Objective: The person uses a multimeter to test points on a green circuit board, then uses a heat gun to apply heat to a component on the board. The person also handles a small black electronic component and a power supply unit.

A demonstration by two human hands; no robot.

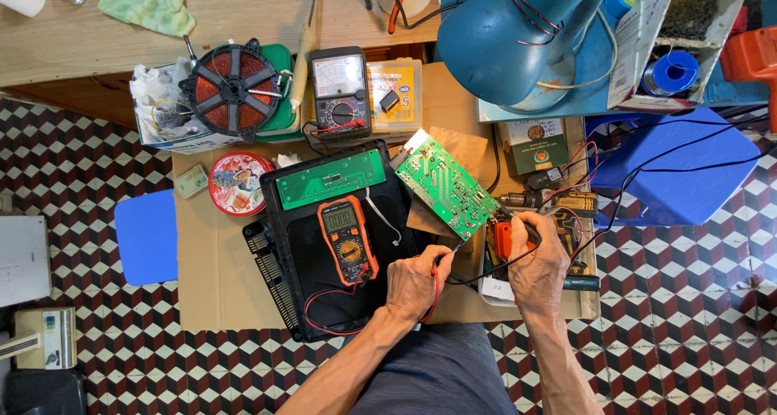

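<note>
Head camera looked down on a cardboard sheet (pixel 202 261) spread over a checkered floor. The left hand (pixel 414 284) was closed around a red probe lead (pixel 435 289), its tip reaching toward the lower edge of the green circuit board (pixel 445 184). The right hand (pixel 536 268) gripped a black probe at the board's lower right corner. An orange multimeter (pixel 346 238) lay on a black casing (pixel 299 245) just left of the hands.

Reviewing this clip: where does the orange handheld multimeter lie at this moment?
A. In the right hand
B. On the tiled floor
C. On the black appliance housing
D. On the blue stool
C: the orange multimeter lies flat on the black appliance housing, just below the long green board, left of the left hand.
</note>
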